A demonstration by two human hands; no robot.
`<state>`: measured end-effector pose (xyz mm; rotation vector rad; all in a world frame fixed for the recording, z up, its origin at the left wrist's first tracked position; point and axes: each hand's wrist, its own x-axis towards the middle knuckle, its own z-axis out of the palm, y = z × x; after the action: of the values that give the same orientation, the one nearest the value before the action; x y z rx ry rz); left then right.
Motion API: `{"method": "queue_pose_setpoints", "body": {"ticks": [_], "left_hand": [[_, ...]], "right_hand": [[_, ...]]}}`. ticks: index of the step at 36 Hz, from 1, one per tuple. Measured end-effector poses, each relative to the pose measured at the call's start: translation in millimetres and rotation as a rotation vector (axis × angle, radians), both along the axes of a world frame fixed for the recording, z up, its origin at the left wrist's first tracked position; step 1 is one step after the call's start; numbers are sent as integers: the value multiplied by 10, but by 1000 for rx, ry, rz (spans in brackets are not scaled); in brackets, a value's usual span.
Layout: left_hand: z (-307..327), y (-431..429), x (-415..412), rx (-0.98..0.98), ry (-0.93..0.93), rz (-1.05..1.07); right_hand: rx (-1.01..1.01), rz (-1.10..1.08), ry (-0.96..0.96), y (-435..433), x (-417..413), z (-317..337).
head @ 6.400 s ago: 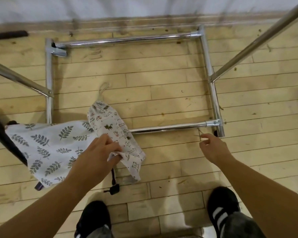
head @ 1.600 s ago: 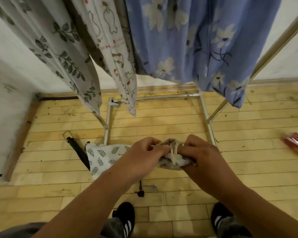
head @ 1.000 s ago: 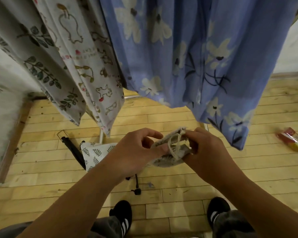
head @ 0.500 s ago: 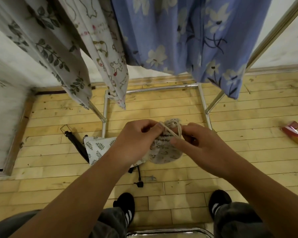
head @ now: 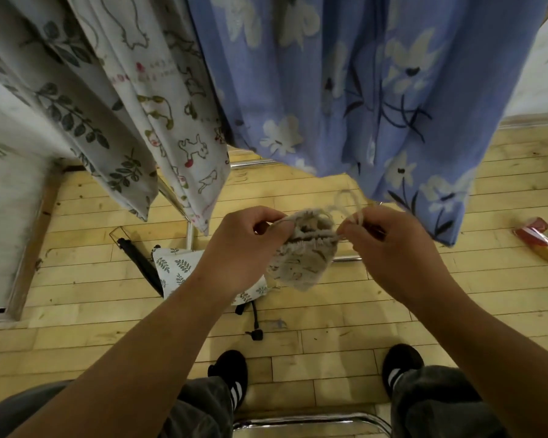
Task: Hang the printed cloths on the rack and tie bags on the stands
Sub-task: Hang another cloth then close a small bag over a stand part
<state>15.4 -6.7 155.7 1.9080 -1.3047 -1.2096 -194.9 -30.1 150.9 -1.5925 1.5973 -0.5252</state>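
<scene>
A small beige printed drawstring bag hangs between my hands above the floor. My left hand pinches its gathered top and cord on the left. My right hand pinches the cord on the right, and a cord loop stands up above the bag. Three printed cloths hang in front: a leaf-print one, an animal-print one and a blue flower-print one. A leaf-print bag lies on the floor under my left forearm.
The chrome rack's base bars show beneath the cloths. A black umbrella and a black cord end lie on the wooden floor, a red and yellow packet at the right. A chrome bar crosses by my feet.
I picked the small printed bag off the floor and lifted it in front of the hanging cloths. In the last second my hands moved apart, pulling the cord out sideways.
</scene>
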Motion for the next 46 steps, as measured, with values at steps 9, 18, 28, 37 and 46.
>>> {"method": "queue_pose_setpoints", "body": {"ticks": [9,18,28,37,46], "left_hand": [[-80,-15,45,20,16,82],[-67,-13,21,-91,-20,28],[-42,3,-61,-140,-6,-96],[22,-4,-107,-120,119,-80],[62,6,-117,-123,183,-126]], "right_hand": [[125,-61,-234,-41,-55,50],[71,24,-51,26,9,141],[95,39,-7,-62,-60,78],[219,224,-25,43,16,11],[226,197,-118,-13,-12,74]]}}
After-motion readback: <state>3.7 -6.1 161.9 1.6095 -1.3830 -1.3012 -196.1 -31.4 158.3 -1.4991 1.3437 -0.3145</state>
